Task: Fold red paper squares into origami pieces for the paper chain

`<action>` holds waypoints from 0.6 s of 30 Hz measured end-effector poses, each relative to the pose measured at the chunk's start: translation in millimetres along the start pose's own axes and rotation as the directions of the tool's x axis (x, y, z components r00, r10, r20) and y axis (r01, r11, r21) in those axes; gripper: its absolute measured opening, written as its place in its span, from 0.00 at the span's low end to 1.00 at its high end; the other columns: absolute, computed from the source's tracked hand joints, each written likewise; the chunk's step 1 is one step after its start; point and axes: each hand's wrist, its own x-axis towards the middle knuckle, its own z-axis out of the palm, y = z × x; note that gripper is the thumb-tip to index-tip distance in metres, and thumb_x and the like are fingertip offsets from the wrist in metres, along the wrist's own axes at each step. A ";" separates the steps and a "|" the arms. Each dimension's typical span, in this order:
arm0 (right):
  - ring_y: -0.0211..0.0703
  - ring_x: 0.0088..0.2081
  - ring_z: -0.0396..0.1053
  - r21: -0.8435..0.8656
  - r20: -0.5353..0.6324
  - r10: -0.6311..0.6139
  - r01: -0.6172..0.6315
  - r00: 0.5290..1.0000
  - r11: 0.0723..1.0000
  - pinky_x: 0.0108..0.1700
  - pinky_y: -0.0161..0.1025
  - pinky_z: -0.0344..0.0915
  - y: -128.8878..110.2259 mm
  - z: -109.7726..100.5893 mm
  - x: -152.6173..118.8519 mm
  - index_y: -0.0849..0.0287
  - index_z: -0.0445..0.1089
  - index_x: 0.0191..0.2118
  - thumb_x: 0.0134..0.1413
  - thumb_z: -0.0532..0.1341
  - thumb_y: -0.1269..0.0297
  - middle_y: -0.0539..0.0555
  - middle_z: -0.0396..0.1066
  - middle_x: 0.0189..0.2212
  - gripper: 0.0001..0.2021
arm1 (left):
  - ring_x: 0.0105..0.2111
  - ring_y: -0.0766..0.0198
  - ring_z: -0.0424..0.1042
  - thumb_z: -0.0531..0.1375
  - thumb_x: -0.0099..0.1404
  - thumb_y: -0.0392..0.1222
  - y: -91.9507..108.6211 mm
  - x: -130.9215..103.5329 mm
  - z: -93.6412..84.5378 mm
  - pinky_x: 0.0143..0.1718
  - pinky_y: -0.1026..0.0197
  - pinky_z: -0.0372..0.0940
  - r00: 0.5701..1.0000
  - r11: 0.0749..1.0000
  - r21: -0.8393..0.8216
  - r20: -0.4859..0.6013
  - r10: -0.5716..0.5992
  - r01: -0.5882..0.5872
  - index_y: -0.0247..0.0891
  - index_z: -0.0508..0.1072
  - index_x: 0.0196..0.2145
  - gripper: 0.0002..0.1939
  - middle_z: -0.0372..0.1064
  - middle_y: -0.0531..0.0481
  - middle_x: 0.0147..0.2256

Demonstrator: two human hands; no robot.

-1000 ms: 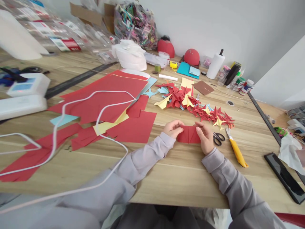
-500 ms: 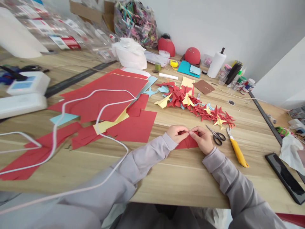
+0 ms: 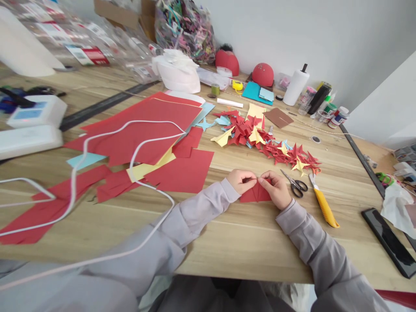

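Observation:
A small creased piece of red paper [image 3: 258, 195] is held between my two hands near the table's front. My left hand [image 3: 241, 181] pinches its upper left part, and my right hand [image 3: 275, 187] pinches its upper part just to the right, the fingertips almost touching. The lower part of the paper shows below the fingers, with a crease down its middle. Black-handled scissors [image 3: 297, 187] lie right of my right hand, beside a yellow cutter [image 3: 326, 208]. Behind my hands is a pile of folded red, yellow and blue paper stars [image 3: 243, 130].
Large red sheets [image 3: 146, 125] and paper strips cover the left side, with a white cable [image 3: 74, 182] across them. A black phone [image 3: 390, 242] lies at the right edge. Bottles, a white roll [image 3: 295, 88] and red domes [image 3: 263, 75] stand at the back.

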 end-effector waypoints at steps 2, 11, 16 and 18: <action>0.38 0.28 0.63 -0.041 0.011 -0.036 0.036 0.999 0.998 0.32 0.36 0.61 -0.7 0.2 -0.4 0.57 0.67 0.27 0.48 0.62 0.53 0.49 0.67 0.24 0.12 | 0.19 0.70 0.58 0.56 0.53 0.43 0.2 -0.5 0.0 0.22 0.66 0.53 1.000 1.000 0.005 0.013 0.015 -0.015 0.35 0.72 0.20 0.10 0.62 0.54 0.17; 0.38 0.27 0.63 -0.090 0.040 -0.061 0.065 0.997 0.994 0.32 0.36 0.61 0.7 0.2 0.3 0.57 0.67 0.25 0.49 0.61 0.54 0.48 0.66 0.22 0.12 | 0.20 0.69 0.58 0.58 0.51 0.42 9.5 -0.3 -4.7 0.22 0.66 0.54 0.998 0.998 -0.045 0.058 -0.034 0.037 0.35 0.73 0.22 0.08 0.65 0.53 0.18; 0.38 0.27 0.63 -0.117 0.044 -0.058 0.063 0.997 0.991 0.31 0.36 0.61 -1.6 0.7 0.0 0.57 0.67 0.25 0.49 0.60 0.54 0.49 0.67 0.22 0.11 | 0.20 0.69 0.61 0.59 0.50 0.40 1.0 2.9 -5.4 0.22 0.67 0.55 0.997 0.995 -0.090 0.070 -0.038 0.045 0.35 0.74 0.20 0.07 0.66 0.53 0.17; 0.37 0.26 0.62 -0.119 0.045 -0.041 0.046 0.998 0.992 0.31 0.35 0.61 -2.1 0.7 -0.1 0.57 0.67 0.25 0.48 0.60 0.55 0.49 0.67 0.22 0.11 | 0.17 0.70 0.61 0.59 0.50 0.40 0.5 2.5 -6.2 0.19 0.67 0.54 0.993 0.989 -0.117 0.092 -0.076 0.087 0.35 0.74 0.20 0.07 0.64 0.54 0.15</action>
